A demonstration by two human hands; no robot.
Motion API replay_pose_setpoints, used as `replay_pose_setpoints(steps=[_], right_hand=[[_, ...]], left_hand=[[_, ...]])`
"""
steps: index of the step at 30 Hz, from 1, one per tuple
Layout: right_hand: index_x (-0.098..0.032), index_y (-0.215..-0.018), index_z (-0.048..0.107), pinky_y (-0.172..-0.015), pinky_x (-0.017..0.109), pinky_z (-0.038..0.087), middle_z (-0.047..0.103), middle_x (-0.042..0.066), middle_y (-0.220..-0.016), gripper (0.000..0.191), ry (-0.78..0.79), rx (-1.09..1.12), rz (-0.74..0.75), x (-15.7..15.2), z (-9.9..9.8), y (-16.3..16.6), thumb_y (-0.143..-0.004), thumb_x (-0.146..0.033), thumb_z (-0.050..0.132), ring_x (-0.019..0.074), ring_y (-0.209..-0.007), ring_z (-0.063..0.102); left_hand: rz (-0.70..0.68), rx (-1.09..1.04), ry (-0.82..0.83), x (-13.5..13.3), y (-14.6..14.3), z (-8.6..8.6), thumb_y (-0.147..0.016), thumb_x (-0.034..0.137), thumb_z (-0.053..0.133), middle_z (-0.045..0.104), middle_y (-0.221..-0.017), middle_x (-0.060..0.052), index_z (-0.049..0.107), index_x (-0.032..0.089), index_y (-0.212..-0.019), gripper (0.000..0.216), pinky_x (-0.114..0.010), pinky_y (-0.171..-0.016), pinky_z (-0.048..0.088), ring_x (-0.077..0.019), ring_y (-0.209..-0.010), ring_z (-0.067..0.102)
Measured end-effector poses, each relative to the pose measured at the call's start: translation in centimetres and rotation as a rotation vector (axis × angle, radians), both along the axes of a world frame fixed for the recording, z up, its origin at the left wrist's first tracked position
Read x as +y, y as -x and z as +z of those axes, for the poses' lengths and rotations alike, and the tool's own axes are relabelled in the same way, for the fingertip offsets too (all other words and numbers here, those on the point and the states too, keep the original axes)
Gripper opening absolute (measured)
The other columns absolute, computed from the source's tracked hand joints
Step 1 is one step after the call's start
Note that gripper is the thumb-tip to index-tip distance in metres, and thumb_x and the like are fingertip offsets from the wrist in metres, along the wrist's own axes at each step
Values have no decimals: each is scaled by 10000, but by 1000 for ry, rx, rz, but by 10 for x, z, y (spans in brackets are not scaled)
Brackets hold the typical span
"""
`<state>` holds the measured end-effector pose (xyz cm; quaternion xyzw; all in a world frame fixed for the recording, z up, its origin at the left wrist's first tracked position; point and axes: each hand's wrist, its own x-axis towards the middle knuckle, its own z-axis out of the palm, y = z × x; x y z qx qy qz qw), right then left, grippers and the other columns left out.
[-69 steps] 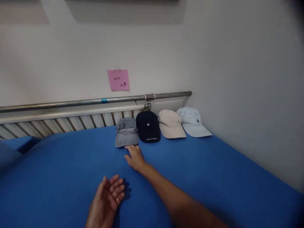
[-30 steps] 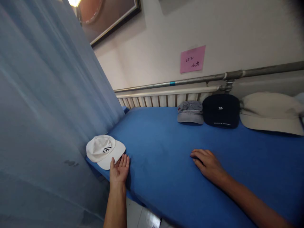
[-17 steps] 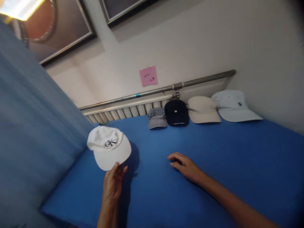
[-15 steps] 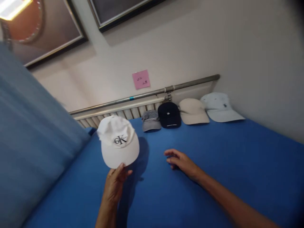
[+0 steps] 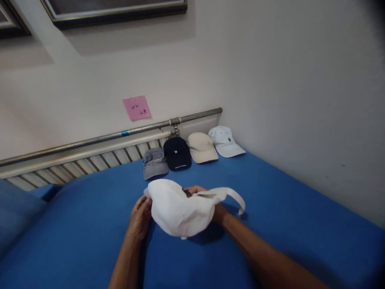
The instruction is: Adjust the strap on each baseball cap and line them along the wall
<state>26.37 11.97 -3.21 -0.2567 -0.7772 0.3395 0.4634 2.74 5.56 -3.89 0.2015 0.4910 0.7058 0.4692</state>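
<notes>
A white cap (image 5: 180, 210) hangs just above the blue bed (image 5: 285, 208), turned so that its back strap (image 5: 231, 195) points right. My left hand (image 5: 138, 216) grips its left edge with the fingers curled on the cloth. Most of my right hand (image 5: 207, 196) is hidden behind the cap; its fingers show at the top edge, holding it near the strap. Against the far rail lie a grey cap (image 5: 154, 163), a dark navy cap (image 5: 177, 153), a beige cap (image 5: 202, 147) and a pale blue cap (image 5: 225, 141), side by side.
A metal pipe (image 5: 90, 139) and a slatted rail (image 5: 75, 162) run along the wall behind the bed. A pink note (image 5: 136, 107) is stuck above them. A picture frame (image 5: 117, 10) hangs higher up. A white wall closes the right side.
My left hand picked the white cap up from the bed's left edge and carried it to the middle. My right hand left the bed and took hold of it. The view swung back right.
</notes>
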Motion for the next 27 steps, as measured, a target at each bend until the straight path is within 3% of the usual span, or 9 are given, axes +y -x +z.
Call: replay_pose_setpoints(steps=[2, 5, 9, 12, 14, 16, 20, 27], right_hand=[[-244, -875, 627, -809, 351, 552, 684, 57, -1045, 155, 78, 61, 63, 0, -5, 5, -865, -145, 507, 222, -965, 674], [-230, -807, 645, -911, 362, 502, 644, 57, -1091, 69, 145, 131, 105, 3, -13, 9, -806, -197, 585, 242, -1053, 637], [-217, -817, 663, -953, 376, 458, 609, 74, -1112, 71, 101, 111, 19, 6, -21, 12, -750, -200, 647, 253, -1092, 597], [-201, -813, 660, -941, 375, 456, 603, 85, -1111, 65, 76, 81, -17, 5, -26, 16, -754, -187, 637, 243, -1072, 594], [-208, -826, 661, -937, 376, 455, 607, 82, -1122, 82, 33, 41, -29, 3, -29, 19, -763, -171, 623, 234, -1070, 590], [-221, -844, 662, -948, 382, 447, 613, 73, -1137, 105, -14, -14, -32, 1, -32, 21, -761, -164, 632, 232, -1081, 581], [-220, -873, 655, -941, 379, 450, 608, 77, -1155, 120, -73, -65, -42, -1, -34, 22, -767, -168, 635, 233, -1080, 582], [-212, -844, 645, -900, 377, 467, 623, 80, -1099, 69, -132, -111, -41, 2, -37, 21, -790, -189, 608, 219, -1047, 591]], left_hand=[[85, 11, 48, -1, 8, -8, -677, 113, 726, 713, -840, -39, 688, 172, -906, 240, -238, -610, 529, -154, -702, 662], [178, 66, 37, -8, 18, -11, -727, 137, 690, 696, -1034, -38, 690, 214, -965, 250, -228, -675, 526, -163, -872, 661], [258, 385, -118, -22, 13, 5, -837, 214, 610, 645, -1196, -34, 703, 245, -1024, 212, -279, -909, 487, -199, -1142, 569], [118, 565, -191, -34, -2, 27, -786, 103, 656, 626, -1250, -38, 711, 215, -1052, 294, -278, -1099, 323, -198, -1275, 467], [11, 532, -187, -39, -12, 39, -628, -61, 717, 659, -1190, -50, 735, 183, -929, 388, -266, -1120, 291, -212, -1327, 414], [-102, 441, -142, -41, -18, 47, -569, -153, 667, 681, -1132, -68, 735, 169, -856, 437, -319, -1140, 272, -236, -1356, 377], [-301, 547, -50, -40, -19, 46, -565, -123, 654, 694, -1027, -60, 754, 196, -844, 435, -458, -1185, 86, -282, -1336, 374], [-350, 773, 35, -42, -3, 45, -543, -49, 702, 639, -767, -31, 759, 227, -707, 326, -407, -1186, -21, -272, -1117, 479]])
